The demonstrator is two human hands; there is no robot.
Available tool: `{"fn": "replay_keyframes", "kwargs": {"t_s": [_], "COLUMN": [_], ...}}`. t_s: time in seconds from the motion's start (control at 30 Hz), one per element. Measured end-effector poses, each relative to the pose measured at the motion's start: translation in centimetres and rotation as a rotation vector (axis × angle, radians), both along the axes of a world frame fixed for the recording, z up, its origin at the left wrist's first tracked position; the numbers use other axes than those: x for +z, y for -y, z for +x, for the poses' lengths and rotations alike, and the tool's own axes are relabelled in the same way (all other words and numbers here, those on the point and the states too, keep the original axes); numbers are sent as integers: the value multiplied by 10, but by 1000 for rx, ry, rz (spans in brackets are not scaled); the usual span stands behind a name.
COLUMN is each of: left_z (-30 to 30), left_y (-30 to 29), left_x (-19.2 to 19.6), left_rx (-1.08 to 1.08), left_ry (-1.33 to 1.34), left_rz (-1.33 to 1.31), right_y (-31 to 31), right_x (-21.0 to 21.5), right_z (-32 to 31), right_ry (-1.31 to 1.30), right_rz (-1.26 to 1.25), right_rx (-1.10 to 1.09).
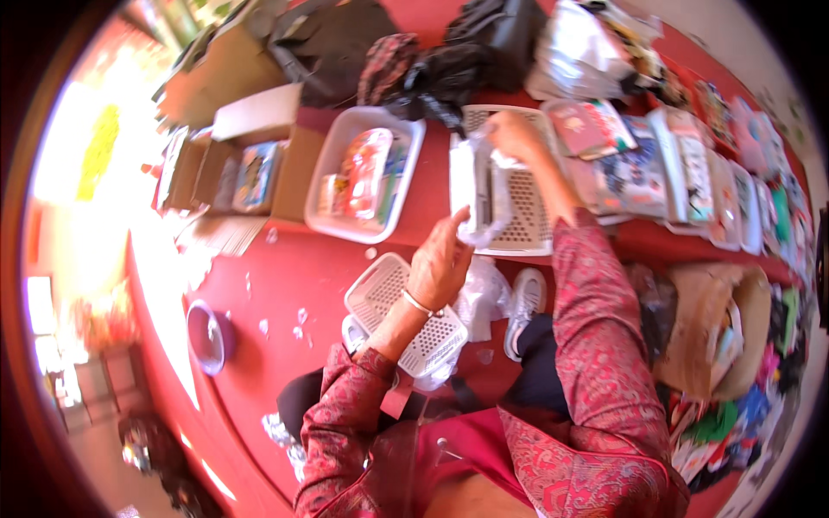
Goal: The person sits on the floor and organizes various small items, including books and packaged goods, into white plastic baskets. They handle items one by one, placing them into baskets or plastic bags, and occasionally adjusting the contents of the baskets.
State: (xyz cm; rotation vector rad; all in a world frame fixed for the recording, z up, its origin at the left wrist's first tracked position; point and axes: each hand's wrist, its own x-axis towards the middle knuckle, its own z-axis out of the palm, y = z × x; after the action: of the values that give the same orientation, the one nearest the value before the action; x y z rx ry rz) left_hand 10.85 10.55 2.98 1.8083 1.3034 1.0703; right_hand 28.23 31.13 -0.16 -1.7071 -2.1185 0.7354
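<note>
A white perforated basket (524, 207) stands on the raised red surface in front of me. Over its left side lies a clear plastic packet (492, 203) with something white and grey inside. My right hand (515, 136) is closed at the packet's far end, its fingers bent down onto the plastic. At the near end, my left hand (439, 266) reaches up with fingers stretched out, their tips close to the packet; I cannot tell whether they touch it. A smaller white basket (367, 283) sits tilted below my left wrist.
A white tub (319, 194) with orange and green packaged items is to the left, beside a cardboard box (298, 173). Stacked packets and booklets (596, 129) line the right. A purple bowl (211, 337) and paper scraps lie on the red floor. A brown paper bag (691, 302) stands right.
</note>
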Motion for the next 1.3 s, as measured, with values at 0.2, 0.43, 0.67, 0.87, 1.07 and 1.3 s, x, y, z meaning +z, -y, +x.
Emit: {"fn": "replay_keyframes", "kwargs": {"t_s": [0.2,0.43,0.67,0.87,1.07,1.3], "left_z": [-148,-219,-187,-194,-183,-187], "left_y": [-62,-119,-136,-149,-134,-137], "left_x": [-35,-105,-119,-127,-119,-127], "left_rx": [765,712,831,831,859,834], "left_ry": [-418,-944,-1078,-1175,-1002,-1115], "left_rz": [-7,-264,-500,-401,-380,-406], "right_y": [-7,-7,-10,-15,-19,-17], "right_x": [42,61,50,41,51,51], "right_z": [12,12,12,17,32,36], "right_ry": [-203,-329,-350,-373,-318,-321], "right_rz": [12,-74,-52,-18,-102,64], "right_rx": [190,286,238,280,306,213]}}
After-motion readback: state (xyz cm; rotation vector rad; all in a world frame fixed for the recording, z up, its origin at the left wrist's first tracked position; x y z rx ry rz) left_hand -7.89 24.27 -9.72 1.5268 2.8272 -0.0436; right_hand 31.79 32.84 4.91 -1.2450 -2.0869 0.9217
